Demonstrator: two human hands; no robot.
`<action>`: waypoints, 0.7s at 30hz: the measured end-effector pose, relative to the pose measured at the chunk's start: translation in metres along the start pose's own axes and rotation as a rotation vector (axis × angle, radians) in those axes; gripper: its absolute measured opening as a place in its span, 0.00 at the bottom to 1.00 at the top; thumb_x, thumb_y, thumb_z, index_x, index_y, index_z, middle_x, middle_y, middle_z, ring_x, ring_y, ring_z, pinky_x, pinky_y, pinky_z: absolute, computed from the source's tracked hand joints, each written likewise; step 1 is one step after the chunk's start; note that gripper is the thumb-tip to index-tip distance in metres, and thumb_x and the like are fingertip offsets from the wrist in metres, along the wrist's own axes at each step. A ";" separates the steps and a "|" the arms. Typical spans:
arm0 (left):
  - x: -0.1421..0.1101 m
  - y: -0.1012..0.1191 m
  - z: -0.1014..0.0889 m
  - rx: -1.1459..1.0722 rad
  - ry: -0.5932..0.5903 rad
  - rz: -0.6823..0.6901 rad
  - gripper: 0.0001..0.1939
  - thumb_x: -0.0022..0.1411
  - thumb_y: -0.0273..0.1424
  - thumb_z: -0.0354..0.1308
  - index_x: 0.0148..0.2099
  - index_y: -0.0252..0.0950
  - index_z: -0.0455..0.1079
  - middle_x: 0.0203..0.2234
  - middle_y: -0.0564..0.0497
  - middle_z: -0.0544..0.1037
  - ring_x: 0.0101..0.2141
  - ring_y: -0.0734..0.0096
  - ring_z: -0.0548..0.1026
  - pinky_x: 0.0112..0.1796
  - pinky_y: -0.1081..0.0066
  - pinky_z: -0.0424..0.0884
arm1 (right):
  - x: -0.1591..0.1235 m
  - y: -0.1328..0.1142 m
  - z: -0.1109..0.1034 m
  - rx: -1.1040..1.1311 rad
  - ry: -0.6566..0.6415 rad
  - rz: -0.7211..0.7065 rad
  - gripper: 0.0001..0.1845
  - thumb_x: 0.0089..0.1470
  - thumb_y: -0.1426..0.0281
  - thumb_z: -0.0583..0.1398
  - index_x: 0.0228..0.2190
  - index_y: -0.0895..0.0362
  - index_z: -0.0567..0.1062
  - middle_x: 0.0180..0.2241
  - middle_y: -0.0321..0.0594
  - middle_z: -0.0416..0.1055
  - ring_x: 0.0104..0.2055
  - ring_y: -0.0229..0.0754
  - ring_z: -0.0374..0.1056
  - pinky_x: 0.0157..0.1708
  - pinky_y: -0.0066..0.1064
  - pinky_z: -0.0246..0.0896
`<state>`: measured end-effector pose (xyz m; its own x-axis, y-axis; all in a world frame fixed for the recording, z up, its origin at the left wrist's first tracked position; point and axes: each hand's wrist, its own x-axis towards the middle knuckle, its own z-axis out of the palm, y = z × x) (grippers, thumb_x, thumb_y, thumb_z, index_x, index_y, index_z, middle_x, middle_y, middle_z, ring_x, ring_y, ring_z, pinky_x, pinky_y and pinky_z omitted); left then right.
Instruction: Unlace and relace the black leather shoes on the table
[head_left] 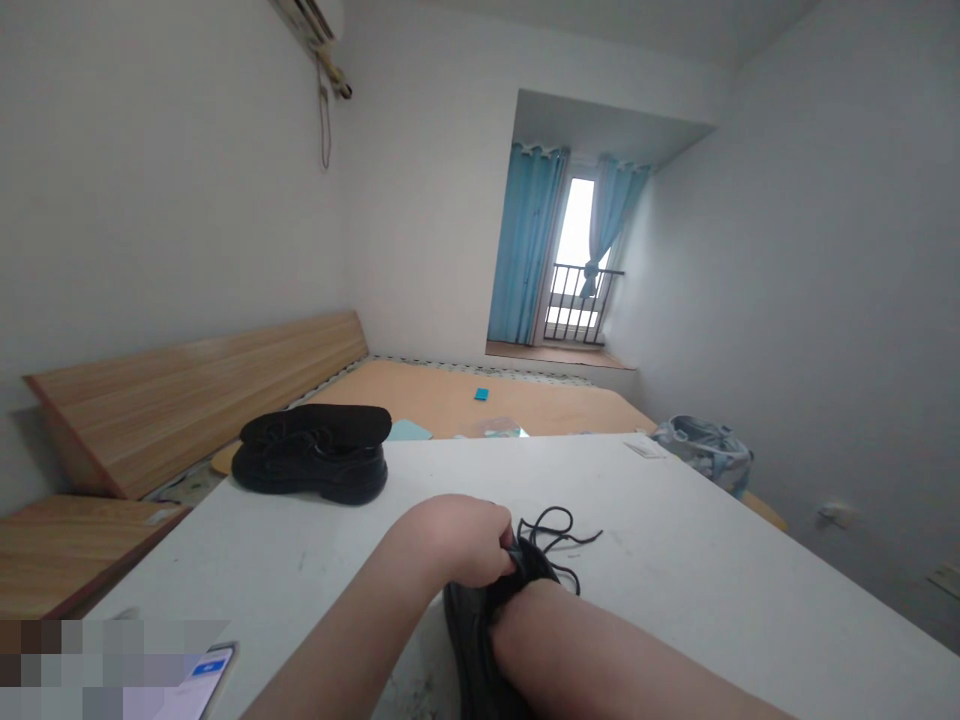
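A black lace-up shoe [472,640] lies on the white table right in front of me, its dark laces [559,530] loose and looped out to the far side. My left hand [469,540] is closed, with its fingertips pinching the upper edge of the shoe near the tongue. My right hand [529,625] reaches into the shoe's opening, so its fingers are hidden and only the wrist end and forearm show. Another black shoe [311,470] rests at the table's far left, with a flat black insole-like piece [349,425] on top of it.
The white table [675,560] has a phone [217,665] at its near left, partly pixelated. A small white card [645,450] lies by the far right edge. Beyond stand a bed [420,385] with a wooden headboard [225,390] and a fabric basket [705,450].
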<state>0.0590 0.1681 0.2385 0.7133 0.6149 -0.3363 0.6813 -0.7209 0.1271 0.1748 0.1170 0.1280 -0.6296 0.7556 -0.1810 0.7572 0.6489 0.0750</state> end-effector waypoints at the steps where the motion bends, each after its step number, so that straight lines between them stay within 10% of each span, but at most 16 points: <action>1: 0.000 0.000 0.000 0.000 -0.004 0.004 0.19 0.57 0.35 0.52 0.50 0.39 0.73 0.42 0.43 0.80 0.39 0.54 0.78 0.34 0.65 0.71 | -0.006 -0.002 -0.014 -0.010 -0.007 0.014 0.11 0.43 0.78 0.64 0.33 0.65 0.79 0.35 0.55 0.78 0.35 0.53 0.74 0.37 0.39 0.69; 9: 0.001 0.003 -0.002 0.007 -0.021 0.006 0.20 0.56 0.31 0.50 0.50 0.36 0.72 0.42 0.40 0.80 0.40 0.51 0.78 0.34 0.64 0.72 | -0.066 -0.008 -0.082 0.431 0.160 0.201 0.08 0.51 0.76 0.56 0.32 0.56 0.74 0.38 0.41 0.75 0.39 0.44 0.71 0.38 0.32 0.66; 21: -0.005 0.002 -0.002 -0.035 -0.007 0.023 0.25 0.53 0.41 0.58 0.53 0.41 0.71 0.43 0.45 0.80 0.39 0.55 0.77 0.33 0.66 0.71 | -0.129 0.078 -0.067 1.274 1.421 0.839 0.13 0.37 0.60 0.64 0.26 0.54 0.72 0.28 0.37 0.68 0.26 0.39 0.63 0.18 0.26 0.62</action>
<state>0.0571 0.1638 0.2425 0.7277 0.5960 -0.3395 0.6703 -0.7229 0.1678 0.3031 0.0761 0.2227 0.6552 0.7004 0.2832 0.1461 0.2504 -0.9571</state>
